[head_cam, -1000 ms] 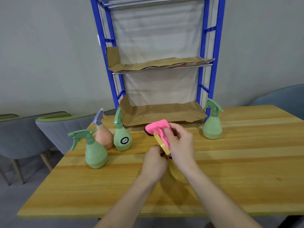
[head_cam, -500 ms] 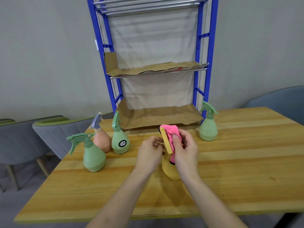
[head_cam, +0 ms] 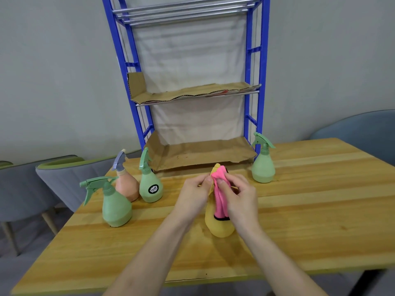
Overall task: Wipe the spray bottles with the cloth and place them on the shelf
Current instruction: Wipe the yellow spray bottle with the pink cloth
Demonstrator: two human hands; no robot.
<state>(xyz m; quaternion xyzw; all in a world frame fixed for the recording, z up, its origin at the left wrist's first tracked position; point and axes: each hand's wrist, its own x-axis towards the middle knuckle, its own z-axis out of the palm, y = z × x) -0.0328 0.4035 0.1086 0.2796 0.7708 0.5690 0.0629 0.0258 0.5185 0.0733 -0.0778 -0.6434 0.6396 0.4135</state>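
Note:
A yellow spray bottle (head_cam: pixel 219 226) stands on the wooden table (head_cam: pixel 310 210) in front of me. My left hand (head_cam: pixel 193 194) grips its top. My right hand (head_cam: pixel 239 199) holds a pink cloth (head_cam: pixel 220 201) against the bottle's neck and body. On the left stand two green spray bottles (head_cam: pixel 115 206) (head_cam: pixel 150 184) and a peach one (head_cam: pixel 126 184). Another green bottle (head_cam: pixel 263 165) is at the right, beside the blue shelf rack (head_cam: pixel 253 82).
The rack's lowest shelf (head_cam: pixel 203 153) and middle shelf (head_cam: pixel 192 92) are lined with brown cardboard. Grey chairs (head_cam: pixel 55 180) stand off the table's left edge and a blue-grey one (head_cam: pixel 363 129) at the far right.
The yellow bottle has come from tilted to upright on the table. The cloth has slid from around the nozzle down along the neck and body. The view has shifted a little.

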